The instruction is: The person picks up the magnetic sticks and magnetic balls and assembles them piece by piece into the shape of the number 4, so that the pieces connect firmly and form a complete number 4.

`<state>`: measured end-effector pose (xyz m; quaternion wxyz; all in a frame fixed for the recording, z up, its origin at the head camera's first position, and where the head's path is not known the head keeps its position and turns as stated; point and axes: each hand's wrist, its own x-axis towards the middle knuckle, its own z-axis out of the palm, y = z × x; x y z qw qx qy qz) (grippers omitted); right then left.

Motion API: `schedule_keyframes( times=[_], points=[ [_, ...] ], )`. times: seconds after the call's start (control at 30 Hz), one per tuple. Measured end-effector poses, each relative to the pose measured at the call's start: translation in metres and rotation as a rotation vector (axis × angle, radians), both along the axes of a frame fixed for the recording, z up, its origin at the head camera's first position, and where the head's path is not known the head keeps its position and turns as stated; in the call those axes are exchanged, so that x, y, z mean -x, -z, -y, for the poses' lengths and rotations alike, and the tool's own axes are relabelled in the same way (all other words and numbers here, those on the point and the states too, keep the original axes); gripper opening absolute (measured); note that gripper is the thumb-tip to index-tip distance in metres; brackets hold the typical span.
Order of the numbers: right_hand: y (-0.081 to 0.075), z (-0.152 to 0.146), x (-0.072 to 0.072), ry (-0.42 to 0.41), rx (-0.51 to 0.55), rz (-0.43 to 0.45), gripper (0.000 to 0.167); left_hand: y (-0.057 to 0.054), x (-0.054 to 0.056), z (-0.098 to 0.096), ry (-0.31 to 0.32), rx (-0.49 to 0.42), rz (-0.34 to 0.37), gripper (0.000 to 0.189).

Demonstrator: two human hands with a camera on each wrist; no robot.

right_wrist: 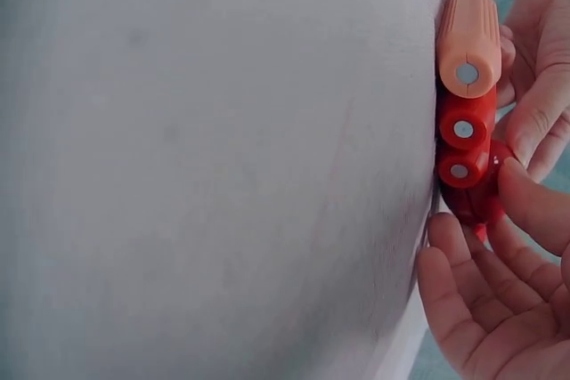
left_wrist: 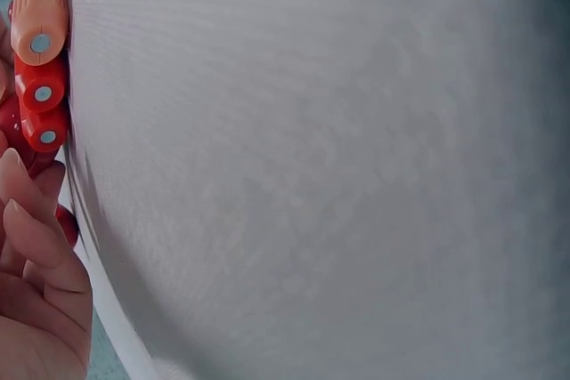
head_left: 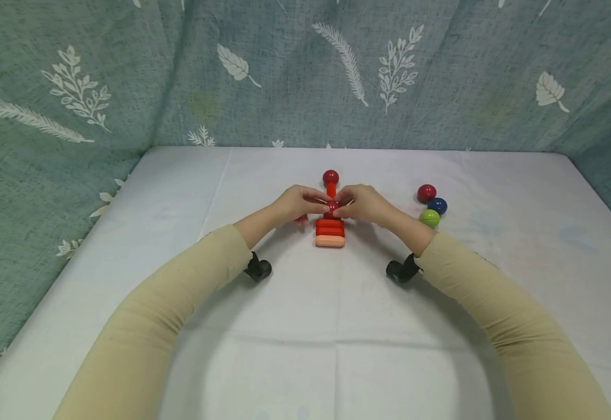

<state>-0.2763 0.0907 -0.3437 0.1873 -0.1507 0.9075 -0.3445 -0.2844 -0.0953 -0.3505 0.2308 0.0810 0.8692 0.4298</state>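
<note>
1. Red and shiny, the middle ball (head_left: pixel 331 205) sits between the two hands, right where their fingertips meet.
2. The left hand (head_left: pixel 299 204) pinches this ball with its thumb and finger from the left. The right hand (head_left: pixel 364 204) pinches it from the right.
3. Two red sticks (head_left: pixel 330 227) lie side by side, just in front of the ball, on the person's side. A peach stick (head_left: pixel 330 241) lies next to them, closest to the person.
4. Past the hands, an orange-red stick (head_left: pixel 331 190) leads up to a far red ball (head_left: pixel 330 177).
5. Both wrist views show round grey spots on the ends of the peach stick and the two red sticks; the head view does not. They also show the long ridges on the peach stick better.
6. The head view shows all of a little group to the right: a red ball (head_left: pixel 426 193), a blue ball (head_left: pixel 437 205) and a green ball (head_left: pixel 429 218). The left wrist view just catches bits of the green and blue ones in its top corner.
7. Everything lies on a bench (head_left: pixel 294 361) with a white cover.
</note>
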Motion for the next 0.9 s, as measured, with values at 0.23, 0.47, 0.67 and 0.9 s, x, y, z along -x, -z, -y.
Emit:
schedule_keyframes(
  times=[0.23, 0.47, 0.67, 0.9],
  points=[
    [0.000, -0.004, -0.003, 0.016, -0.051, 0.085, 0.044, 0.001, 0.001, 0.001, -0.009, 0.003, 0.010, 0.034],
    [0.002, -0.004, -0.009, 0.011, -0.068, 0.168, 0.032, 0.001, 0.001, 0.001, -0.024, 0.000, 0.025, 0.034],
    [0.002, -0.001, -0.011, 0.012, -0.098, 0.139, 0.029, 0.000, 0.000, 0.001, -0.024, -0.011, 0.030, 0.035],
    [0.002, -0.001, -0.011, -0.005, -0.101, 0.127, 0.027, 0.000, -0.001, 0.001, 0.012, -0.050, 0.038, 0.039]
  ],
)
